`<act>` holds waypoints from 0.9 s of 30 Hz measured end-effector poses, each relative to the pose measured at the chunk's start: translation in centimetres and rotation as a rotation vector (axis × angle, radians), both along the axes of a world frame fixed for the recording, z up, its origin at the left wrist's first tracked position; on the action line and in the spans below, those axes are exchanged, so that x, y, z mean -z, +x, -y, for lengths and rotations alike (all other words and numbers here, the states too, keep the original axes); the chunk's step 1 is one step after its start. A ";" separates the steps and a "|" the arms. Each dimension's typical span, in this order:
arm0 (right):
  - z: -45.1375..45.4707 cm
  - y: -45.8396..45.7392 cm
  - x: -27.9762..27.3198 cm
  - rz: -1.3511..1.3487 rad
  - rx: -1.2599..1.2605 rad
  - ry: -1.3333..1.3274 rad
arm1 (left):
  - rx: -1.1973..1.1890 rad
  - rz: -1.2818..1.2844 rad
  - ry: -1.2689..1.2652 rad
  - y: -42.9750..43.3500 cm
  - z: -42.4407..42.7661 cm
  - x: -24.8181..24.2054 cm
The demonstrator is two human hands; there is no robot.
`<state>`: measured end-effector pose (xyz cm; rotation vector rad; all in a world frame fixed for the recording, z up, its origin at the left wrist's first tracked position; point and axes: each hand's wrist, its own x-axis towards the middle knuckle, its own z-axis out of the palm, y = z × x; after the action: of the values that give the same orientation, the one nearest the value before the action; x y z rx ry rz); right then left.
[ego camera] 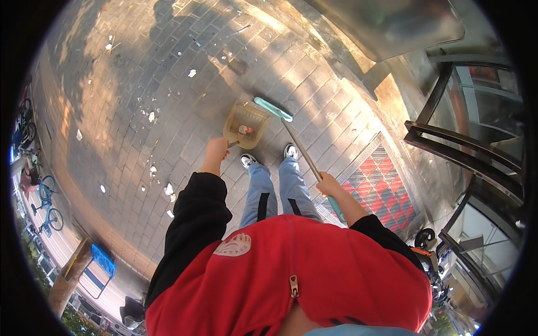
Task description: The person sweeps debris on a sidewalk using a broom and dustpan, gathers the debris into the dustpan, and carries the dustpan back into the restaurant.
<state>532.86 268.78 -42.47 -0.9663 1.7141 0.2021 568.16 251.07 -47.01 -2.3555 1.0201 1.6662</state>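
My left hand (216, 150) is closed around the handle of a tan plastic dustpan (256, 115), which stands on the paving just beyond my shoes with a few bits of litter inside. A broom (306, 155) with a metal-coloured pole and a teal grip end is in my right hand (329, 185). The broom's pale teal head (273, 109) lies on the pavement right beside the dustpan's front right corner. White litter scraps (169, 189) are scattered over the grey paving to the left, with another scrap (192, 73) further ahead.
A red and grey checkered mat (380, 185) lies to the right, before a glass door with a dark handle (466, 159). A stone step edge (349, 80) curves along the right. Far left are a blue bicycle (52, 206), a blue folding chair (103, 260) and a tree trunk (69, 277).
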 end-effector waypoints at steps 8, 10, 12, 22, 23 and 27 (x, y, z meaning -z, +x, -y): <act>8.3 -2.7 0.4 -0.216 -0.063 -0.008 | 0.102 0.019 -0.055 0.3 -0.4 -0.2; 10.5 -1.0 3.3 -0.213 -0.268 0.040 | 0.124 0.033 -0.054 0.3 -0.5 -0.4; 10.2 2.7 5.3 -0.246 -0.379 -0.036 | 0.042 0.043 -0.056 0.4 -0.6 -0.6; 3.0 3.4 -3.5 -0.135 -0.365 -0.205 | -0.001 -0.015 -0.043 2.1 -2.4 0.5; 3.3 2.7 -4.0 -0.140 -0.343 -0.288 | 0.077 -0.008 -0.099 2.3 -2.6 0.7; 7.8 0.2 -3.6 -0.140 -0.119 -0.023 | 0.069 -0.011 -0.106 2.9 -3.8 0.3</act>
<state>533.07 260.98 -38.84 -1.0936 1.7902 0.3355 571.09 254.91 -47.32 -2.3472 1.2068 1.6418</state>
